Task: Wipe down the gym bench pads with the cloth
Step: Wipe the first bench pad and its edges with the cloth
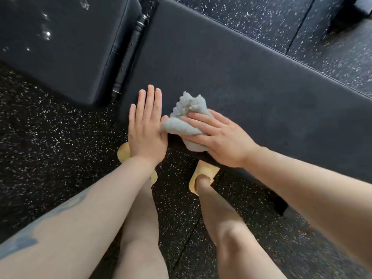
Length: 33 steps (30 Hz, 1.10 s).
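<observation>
From the head camera I look straight down on a long black bench pad [231, 73], the worktop here, which runs from the near edge away to the upper right. My left hand [146, 125] lies flat on its near corner, fingers straight and close together, palm down, holding nothing; its thumb side touches the edge of the cloth. The cloth [186, 117] is a pale grey, fluffy, bunched rag sitting on the pad right at the near edge, part of it hanging over. My right hand [219, 137] rests on top of it with the fingers stretched across the fabric and pressing it down; I can't see the thumb, so I can't tell whether it pinches the cloth from below. A second black pad [60, 43] sits to the upper left, apart from the first, with specks of light shining on its surface. In the gap between the two pads I see a dark metal bar [128, 55] of the frame. Below the hands are my bare legs and a pair of yellow slippers [201, 176] on the black speckled rubber floor [40, 148].
</observation>
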{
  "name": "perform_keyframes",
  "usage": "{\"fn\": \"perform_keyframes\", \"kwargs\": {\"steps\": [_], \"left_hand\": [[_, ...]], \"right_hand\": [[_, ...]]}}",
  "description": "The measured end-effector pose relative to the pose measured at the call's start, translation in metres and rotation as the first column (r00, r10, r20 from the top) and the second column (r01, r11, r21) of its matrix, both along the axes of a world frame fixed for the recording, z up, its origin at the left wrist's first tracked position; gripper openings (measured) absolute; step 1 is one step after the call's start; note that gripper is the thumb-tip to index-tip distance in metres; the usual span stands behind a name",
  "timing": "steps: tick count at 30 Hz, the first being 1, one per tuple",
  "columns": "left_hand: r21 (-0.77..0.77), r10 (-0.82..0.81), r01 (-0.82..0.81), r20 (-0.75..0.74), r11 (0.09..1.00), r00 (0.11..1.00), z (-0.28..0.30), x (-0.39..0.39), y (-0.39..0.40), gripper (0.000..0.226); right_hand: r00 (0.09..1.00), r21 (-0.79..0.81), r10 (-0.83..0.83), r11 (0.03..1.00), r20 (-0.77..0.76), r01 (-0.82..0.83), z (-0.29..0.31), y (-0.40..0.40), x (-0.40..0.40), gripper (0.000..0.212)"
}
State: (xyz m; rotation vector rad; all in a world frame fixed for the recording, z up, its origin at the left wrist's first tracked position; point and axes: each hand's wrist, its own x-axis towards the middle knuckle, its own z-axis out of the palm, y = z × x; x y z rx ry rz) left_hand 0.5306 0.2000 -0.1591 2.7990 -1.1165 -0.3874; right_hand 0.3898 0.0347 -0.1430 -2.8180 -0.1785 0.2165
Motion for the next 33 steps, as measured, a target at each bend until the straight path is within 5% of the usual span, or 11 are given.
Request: {"fn": "perform_keyframes", "kwargs": {"steps": [3,7,11,13,15,20,24,26,28,30,33], "left_hand": [[-0.058,-0.006,0.005,-0.022,0.998,1.000,-0.001,0.009,0.006,0.054],[-0.097,0.120,-0.123,-0.028,0.988,0.992,0.001,0.017,0.008,0.053],[-0.135,-0.001,-0.013,-0.102,0.991,0.995,0.002,0.040,0.028,0.054],[-0.174,-0.065,0.034,-0.173,0.984,0.983,-0.001,0.049,0.035,0.054],[-0.206,-0.060,0.017,-0.202,0.978,0.977,-0.003,0.052,0.035,0.054],[-0.230,-0.035,-0.005,-0.166,0.973,0.985,0.004,0.051,0.030,0.055],[-0.130,-0.254,0.245,-0.053,0.961,0.966,0.006,0.077,0.050,0.066],[-0.059,-0.292,0.291,-0.010,0.955,0.956,0.003,0.093,0.064,0.069],[-0.045,-0.194,0.193,-0.019,0.980,0.981,0.000,0.103,0.074,0.071],[-0.036,-0.025,0.024,-0.016,0.999,1.000,0.001,0.110,0.079,0.070],[-0.040,0.223,-0.226,-0.076,0.973,0.972,0.004,0.122,0.085,0.076]], "right_hand": [[0.979,-0.112,-0.197,0.973,0.047,0.201,-0.004,-0.068,-0.008,0.056],[0.408,0.042,-0.907,0.414,0.102,0.909,-0.009,0.041,0.054,0.060],[0.949,-0.023,-0.313,0.949,0.045,0.314,-0.008,0.090,0.027,0.055],[0.999,-0.098,0.050,0.994,-0.006,-0.050,-0.005,0.035,0.007,0.059],[0.998,-0.140,-0.059,0.988,0.008,0.060,-0.007,-0.005,0.015,0.061],[0.313,0.090,-0.946,0.320,0.087,0.943,-0.011,0.091,0.126,0.059],[0.924,-0.026,-0.369,0.927,0.104,0.373,-0.008,0.097,0.082,0.056],[0.999,-0.164,-0.007,0.986,0.047,0.014,-0.004,0.030,0.062,0.066],[0.990,-0.197,-0.139,0.970,0.021,0.141,-0.002,-0.005,0.069,0.067],[0.763,-0.131,-0.636,0.752,0.116,0.646,-0.005,0.009,0.105,0.063],[0.084,0.142,-0.996,0.086,0.020,0.986,-0.004,0.082,0.209,0.060]]}}
